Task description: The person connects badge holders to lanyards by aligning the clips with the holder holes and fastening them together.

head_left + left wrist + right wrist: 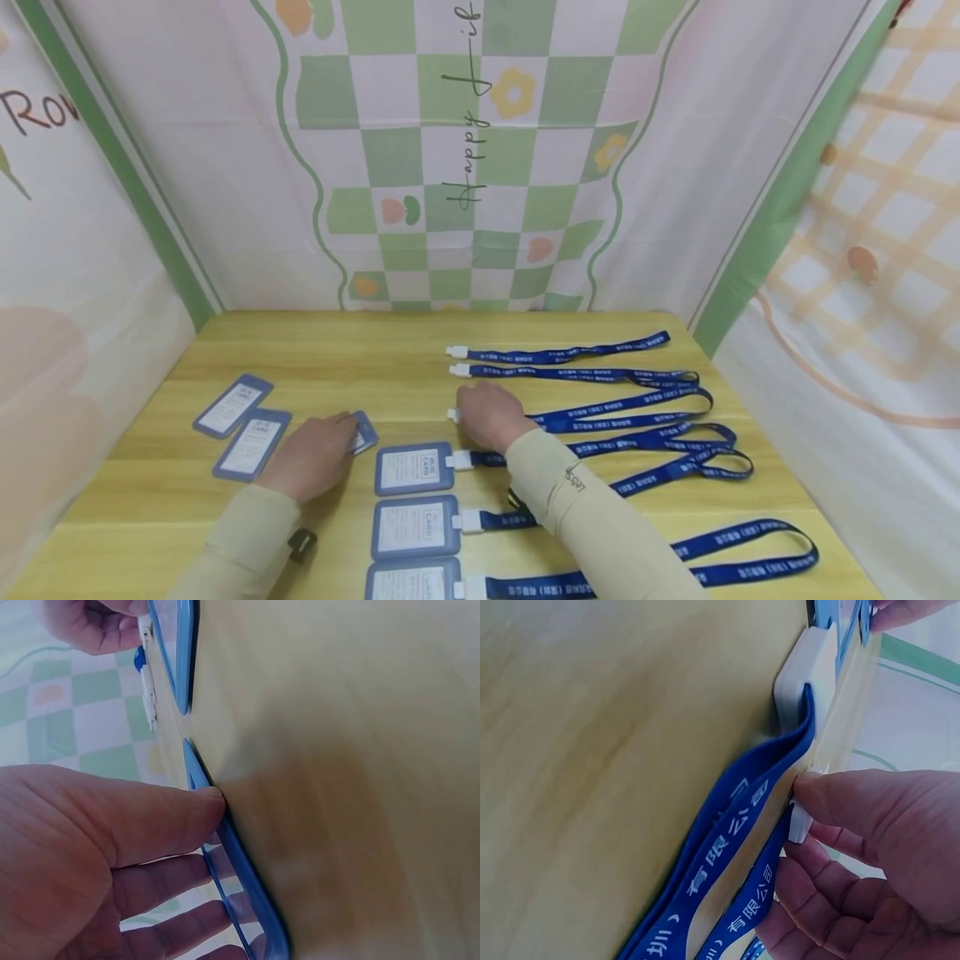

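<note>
Pale fabric hangings [420, 150] with green checks, small flowers and the lettering "Happy" stand behind a wooden worktop [352, 350], with more printed cloth on both sides. On the worktop's left part, two blue-framed card holders [252, 446] lie slanted, one just beside the other. Near them, the left hand [311, 457] pinches a third piece, the held card holder [365, 433], between thumb and fingers; the left wrist view shows the thumb on its blue rim and the other fingers behind its clear window. To its right, the right hand [491, 414] has its thumb and fingers clamped on a white clip [452, 414] at the end of a dark blue lanyard [600, 411], whose loop stretches off rightward across the worktop. The held card holder and that clip are apart, facing each other across a gap. Nearer the front, three fastened card holders [415, 468] lie in a column, each joined at its right edge to the white end of its own blue strap [750, 571]; those straps run under the right sleeve [600, 525]. Beyond the right hand, two more lanyards [566, 357] lie roughly parallel, their white ends pointing left. Both sleeves are a light cream colour.
</note>
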Motion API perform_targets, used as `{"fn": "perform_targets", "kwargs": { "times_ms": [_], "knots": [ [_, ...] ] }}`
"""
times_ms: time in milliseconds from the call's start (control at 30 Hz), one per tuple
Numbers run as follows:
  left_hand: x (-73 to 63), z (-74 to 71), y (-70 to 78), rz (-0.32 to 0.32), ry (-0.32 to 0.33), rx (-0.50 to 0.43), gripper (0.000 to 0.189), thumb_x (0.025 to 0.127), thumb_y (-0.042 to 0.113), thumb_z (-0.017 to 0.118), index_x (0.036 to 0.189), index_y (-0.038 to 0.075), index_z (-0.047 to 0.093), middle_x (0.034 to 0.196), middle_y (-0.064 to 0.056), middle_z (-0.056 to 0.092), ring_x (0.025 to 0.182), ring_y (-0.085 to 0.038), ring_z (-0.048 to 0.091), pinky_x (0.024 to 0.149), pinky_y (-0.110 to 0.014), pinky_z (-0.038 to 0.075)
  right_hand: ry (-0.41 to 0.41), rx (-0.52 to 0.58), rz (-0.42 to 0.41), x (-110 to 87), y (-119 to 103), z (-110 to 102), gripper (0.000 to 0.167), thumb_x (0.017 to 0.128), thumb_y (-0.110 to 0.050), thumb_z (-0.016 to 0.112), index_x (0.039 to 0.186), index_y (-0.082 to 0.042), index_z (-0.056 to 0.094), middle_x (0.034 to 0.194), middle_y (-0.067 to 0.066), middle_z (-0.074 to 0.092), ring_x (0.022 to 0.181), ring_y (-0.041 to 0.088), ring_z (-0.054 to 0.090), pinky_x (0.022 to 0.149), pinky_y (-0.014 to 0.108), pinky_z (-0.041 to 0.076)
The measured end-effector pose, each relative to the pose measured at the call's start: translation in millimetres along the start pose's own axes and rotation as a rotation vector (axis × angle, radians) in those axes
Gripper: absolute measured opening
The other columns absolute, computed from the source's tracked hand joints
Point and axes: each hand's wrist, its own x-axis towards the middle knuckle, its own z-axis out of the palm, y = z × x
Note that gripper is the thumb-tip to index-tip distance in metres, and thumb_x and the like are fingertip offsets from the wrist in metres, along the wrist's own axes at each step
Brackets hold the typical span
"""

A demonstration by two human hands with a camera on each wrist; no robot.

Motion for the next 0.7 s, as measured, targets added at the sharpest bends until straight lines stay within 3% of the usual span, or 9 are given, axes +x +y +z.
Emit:
{"fn": "perform_targets", "kwargs": {
  "times_ms": [400,700],
  "knots": [
    [16.3,-0.4,9.1,0.037,-0.035,-0.023,0.045,0.1,0.008,0.06,0.143,-0.002,0.057,0.146,-0.026,0.058,0.13,-0.047,0.059,0.112,-0.061,0.049,0.0,0.004,-0.01,-1.4,-2.2,0.8,0.019,0.104,-0.023,0.061,0.116,-0.013,0.071,0.101,0.007,0.07,0.092,0.022,0.065,0.083,0.039,0.062],
    [23.7,2.2,11.3,0.019,-0.051,-0.034,0.043,0.103,0.013,0.058,0.144,0.0,0.057,0.146,-0.027,0.057,0.133,-0.046,0.057,0.112,-0.062,0.048,0.004,0.006,-0.022,-2.3,-1.9,-0.5,0.018,0.103,-0.023,0.061,0.115,-0.013,0.071,0.1,0.007,0.07,0.091,0.021,0.065,0.083,0.039,0.062]
  ]
}}
